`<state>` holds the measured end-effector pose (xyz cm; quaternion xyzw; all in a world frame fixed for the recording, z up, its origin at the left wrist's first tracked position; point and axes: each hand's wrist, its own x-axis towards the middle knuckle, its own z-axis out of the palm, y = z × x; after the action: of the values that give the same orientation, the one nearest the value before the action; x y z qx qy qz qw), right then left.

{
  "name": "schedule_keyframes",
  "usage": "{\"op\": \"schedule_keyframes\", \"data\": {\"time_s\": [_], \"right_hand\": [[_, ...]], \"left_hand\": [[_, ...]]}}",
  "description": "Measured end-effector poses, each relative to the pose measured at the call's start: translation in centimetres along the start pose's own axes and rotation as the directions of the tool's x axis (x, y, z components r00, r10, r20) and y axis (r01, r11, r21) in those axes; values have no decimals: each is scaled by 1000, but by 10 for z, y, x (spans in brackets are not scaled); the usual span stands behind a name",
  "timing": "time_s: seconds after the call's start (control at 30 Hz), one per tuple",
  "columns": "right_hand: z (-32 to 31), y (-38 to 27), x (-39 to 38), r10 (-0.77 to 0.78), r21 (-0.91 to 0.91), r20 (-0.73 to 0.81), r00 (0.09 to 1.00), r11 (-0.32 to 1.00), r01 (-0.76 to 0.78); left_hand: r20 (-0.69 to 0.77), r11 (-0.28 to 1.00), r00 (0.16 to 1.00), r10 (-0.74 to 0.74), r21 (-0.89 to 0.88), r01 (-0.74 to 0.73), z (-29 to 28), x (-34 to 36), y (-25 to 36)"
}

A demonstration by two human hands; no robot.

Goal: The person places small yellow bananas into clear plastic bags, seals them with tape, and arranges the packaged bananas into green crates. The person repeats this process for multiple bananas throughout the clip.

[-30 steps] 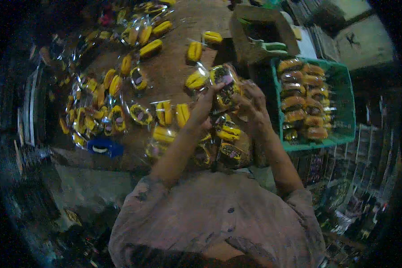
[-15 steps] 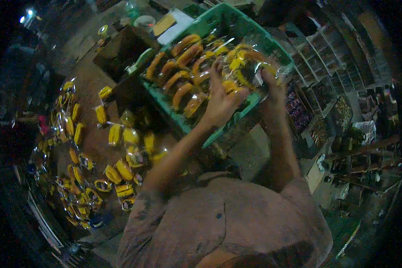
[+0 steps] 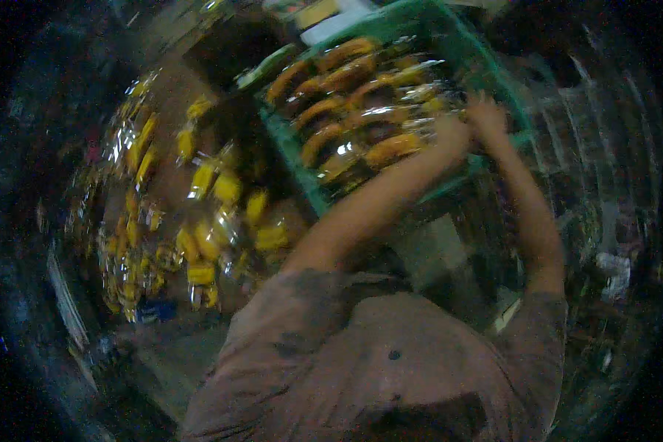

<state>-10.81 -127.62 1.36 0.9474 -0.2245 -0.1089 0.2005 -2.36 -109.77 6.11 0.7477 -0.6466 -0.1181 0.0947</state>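
Observation:
A green plastic crate (image 3: 291, 158) holds rows of curved orange-brown pieces (image 3: 348, 74) in shiny clear plastic wrap; they look like bread or buns, but blur hides their exact kind. Both hands are inside its right-hand part, close together. My left hand (image 3: 453, 132) is low over the wrapped pieces, its fingers smeared by motion. Beside it, near the crate's right wall, is my right hand (image 3: 488, 116), also blurred. What either hand grips, if anything, cannot be made out.
Left of the crate, many yellow packets (image 3: 202, 180) in clear wrap lie scattered over a brown surface (image 3: 180, 96). A dark box (image 3: 236, 51) stands beside the crate's far left corner. Blurred racks (image 3: 589, 118) line the right side.
My left hand, spread over the wrapped pieces before, has moved right, next to my right hand. Yellow-and-clear wrapped pieces earlier between the hands are no longer distinct. The whole view has shifted and blurred.

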Motion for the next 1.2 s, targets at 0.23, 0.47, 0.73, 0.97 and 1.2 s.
{"op": "schedule_keyframes", "data": {"time_s": [0.23, 0.47, 0.73, 0.97, 1.2], "right_hand": [[31, 98, 29, 59, -104, 154, 986, 994, -43], [-172, -229, -28, -335, 681, -256, 907, 603, 416], [-107, -548, -62, 9, 601, 332, 943, 769, -219], [-203, -476, -91, 122, 914, -239, 963, 364, 181], [-266, -382, -148, -495, 434, -713, 497, 244, 867]], "left_hand": [[-839, 935, 544, 11, -183, -302, -22, -214, 4], [-436, 544, 387, -813, -332, 770, 90, -496, -162], [-103, 115, 57, -993, -743, 659, 132, -518, -225], [-39, 63, 239, -970, -993, 96, 65, -547, -239], [251, -300, 897, -364, -943, 142, 35, -495, -213]]}}
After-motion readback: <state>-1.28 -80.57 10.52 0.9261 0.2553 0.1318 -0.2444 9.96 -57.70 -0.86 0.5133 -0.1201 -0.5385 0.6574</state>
